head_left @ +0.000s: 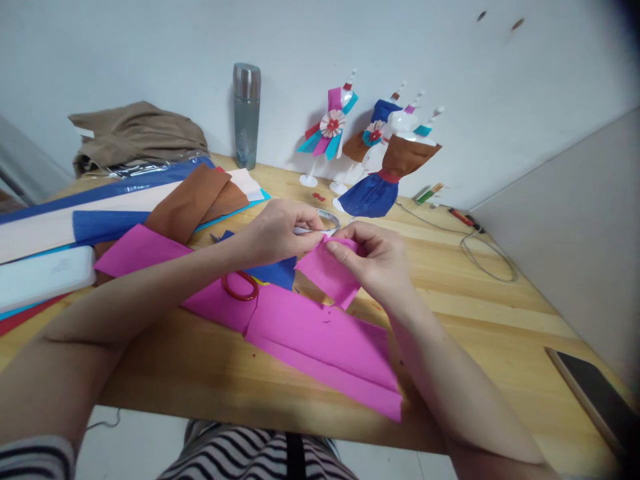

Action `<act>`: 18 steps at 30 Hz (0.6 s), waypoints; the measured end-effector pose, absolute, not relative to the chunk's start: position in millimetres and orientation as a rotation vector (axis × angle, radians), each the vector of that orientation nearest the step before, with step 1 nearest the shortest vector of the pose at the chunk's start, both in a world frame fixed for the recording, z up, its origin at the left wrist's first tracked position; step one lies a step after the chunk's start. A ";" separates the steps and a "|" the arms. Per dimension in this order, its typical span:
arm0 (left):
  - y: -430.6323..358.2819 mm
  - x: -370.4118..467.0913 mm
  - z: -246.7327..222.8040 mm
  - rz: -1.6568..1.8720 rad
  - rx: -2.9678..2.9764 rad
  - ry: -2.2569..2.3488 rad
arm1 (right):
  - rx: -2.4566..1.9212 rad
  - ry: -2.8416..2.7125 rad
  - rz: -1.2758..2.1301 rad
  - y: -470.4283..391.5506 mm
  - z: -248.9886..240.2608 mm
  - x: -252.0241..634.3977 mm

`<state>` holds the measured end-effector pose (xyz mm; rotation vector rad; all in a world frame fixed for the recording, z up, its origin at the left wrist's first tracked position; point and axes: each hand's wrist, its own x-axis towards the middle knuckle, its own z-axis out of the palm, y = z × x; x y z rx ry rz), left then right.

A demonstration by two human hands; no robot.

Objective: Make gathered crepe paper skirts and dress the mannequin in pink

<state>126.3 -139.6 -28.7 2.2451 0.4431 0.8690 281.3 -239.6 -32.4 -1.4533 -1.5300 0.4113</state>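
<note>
Pinching a small piece of pink paper (330, 273) between both sets of fingertips, I hold it up off the wooden table (500, 313), just above the larger pink sheet (320, 340) that lies spread in front of me. My left hand (277, 233) grips the top edge with thumb and forefinger closed tight on it, while my right hand (377, 257) curls over the same edge from the other side, fingers bent narrow and pressed to the paper, so the piece stays taut between them. The red-handled scissors (241, 285) rest on the big sheet just beneath my left wrist, near enough to grab. A roll of tape (325, 220) sits just behind my hands. Farther back, by the wall, stand small mannequins in paper dresses (380, 167), a metal flask (247, 115), and folded crepe paper in blue, brown and white (150, 207) lies stacked to my left, out of the working space.
</note>
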 end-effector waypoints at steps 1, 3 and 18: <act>-140.0 126.4 -28.8 0.876 2.261 0.439 | -1.470 -1.533 0.390 -239.6 -32.9 281.2; -140.4 126.6 -29.5 0.891 2.298 0.425 | -1.493 -1.535 0.361 -239.4 -33.8 281.2; -147.1 125.5 -29.5 0.987 2.399 0.372 | -1.512 -1.540 0.174 -240.4 -36.6 273.6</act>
